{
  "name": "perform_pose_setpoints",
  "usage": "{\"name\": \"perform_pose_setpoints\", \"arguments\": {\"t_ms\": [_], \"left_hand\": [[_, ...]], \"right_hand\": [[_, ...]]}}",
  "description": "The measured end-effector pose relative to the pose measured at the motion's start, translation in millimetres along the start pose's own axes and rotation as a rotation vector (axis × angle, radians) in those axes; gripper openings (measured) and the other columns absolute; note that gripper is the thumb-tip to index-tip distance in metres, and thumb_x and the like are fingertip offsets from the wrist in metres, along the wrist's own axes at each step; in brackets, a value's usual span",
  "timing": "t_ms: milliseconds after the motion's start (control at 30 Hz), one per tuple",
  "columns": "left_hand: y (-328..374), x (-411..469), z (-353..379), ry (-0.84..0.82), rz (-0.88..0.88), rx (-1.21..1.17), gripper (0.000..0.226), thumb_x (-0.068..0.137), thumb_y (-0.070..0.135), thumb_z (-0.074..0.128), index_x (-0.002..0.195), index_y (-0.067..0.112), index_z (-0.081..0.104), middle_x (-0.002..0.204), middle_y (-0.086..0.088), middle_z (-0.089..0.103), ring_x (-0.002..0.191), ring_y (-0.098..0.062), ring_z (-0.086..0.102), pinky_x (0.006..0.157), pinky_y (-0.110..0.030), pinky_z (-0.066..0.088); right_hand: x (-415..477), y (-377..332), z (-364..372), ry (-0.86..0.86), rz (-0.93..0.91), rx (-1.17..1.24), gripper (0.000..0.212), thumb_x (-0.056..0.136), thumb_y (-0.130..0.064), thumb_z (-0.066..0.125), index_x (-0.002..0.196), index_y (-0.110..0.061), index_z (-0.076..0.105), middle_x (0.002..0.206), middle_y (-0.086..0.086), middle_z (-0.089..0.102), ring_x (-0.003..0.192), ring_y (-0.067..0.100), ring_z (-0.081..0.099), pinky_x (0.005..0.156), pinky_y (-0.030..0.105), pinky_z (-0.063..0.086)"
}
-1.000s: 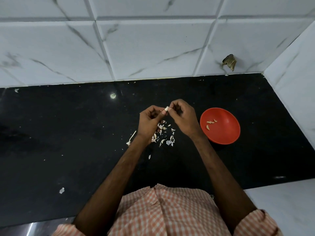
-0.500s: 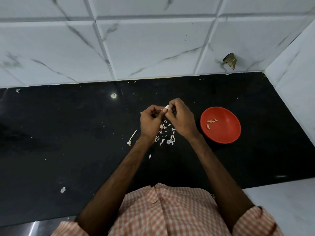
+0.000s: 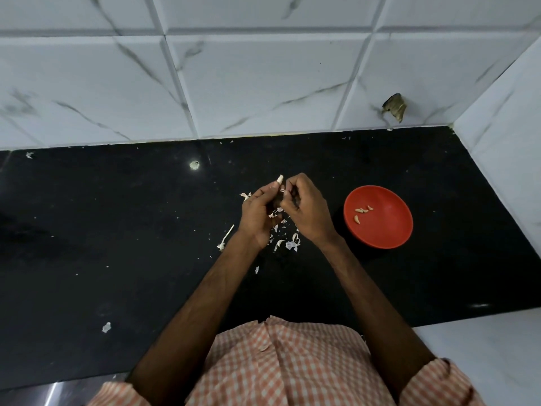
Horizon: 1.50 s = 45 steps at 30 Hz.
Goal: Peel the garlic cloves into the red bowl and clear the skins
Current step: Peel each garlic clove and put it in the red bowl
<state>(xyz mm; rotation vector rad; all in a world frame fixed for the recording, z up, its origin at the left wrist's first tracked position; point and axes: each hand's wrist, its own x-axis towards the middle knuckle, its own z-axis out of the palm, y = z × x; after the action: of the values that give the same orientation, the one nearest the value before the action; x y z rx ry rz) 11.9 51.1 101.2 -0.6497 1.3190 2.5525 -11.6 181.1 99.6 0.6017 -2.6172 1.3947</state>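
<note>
Since a second ago, both hands have slid a little left, and the clove (image 3: pixel 280 179) now sticks up from the left hand (image 3: pixel 256 218) instead of sitting between the two. I read that as skin coming off, with peeling nearly done on this one.

- Counter (image 3: pixel 117 244): black.
- Bowl (image 3: pixel 389 232): right of the hands.
- Left fingers: pinching the clove, raised above the counter.
- Right hand (image 3: pixel 307 212): curled, touching the left. I can't tell whether it pinches skin.
- Skins (image 3: pixel 285 241): scattered below, uncleared.
- Peeled cloves (image 3: pixel 362 210): a few in the bowl.
</note>
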Motion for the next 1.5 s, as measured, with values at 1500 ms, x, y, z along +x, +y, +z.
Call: {"name": "perform_pose_setpoints", "arguments": {"t_ms": [1500], "left_hand": [[-3.1, -3.6, 3.1, 0.140, 0.429, 0.293, 0.010, 0.089, 0.009, 0.074, 0.098, 0.005, 0.072, 0.086, -0.012, 0.075, 0.072, -0.023, 0.072, 0.042, -0.025, 0.051]], "right_hand": [[8.8, -13.3, 0.8, 0.224, 0.297, 0.389, 0.006, 0.091, -0.001, 0.069, 0.094, -0.004, 0.074, 0.084, 0.006, 0.074, 0.074, 0.018, 0.075, 0.065, 0.033, 0.063]]}}
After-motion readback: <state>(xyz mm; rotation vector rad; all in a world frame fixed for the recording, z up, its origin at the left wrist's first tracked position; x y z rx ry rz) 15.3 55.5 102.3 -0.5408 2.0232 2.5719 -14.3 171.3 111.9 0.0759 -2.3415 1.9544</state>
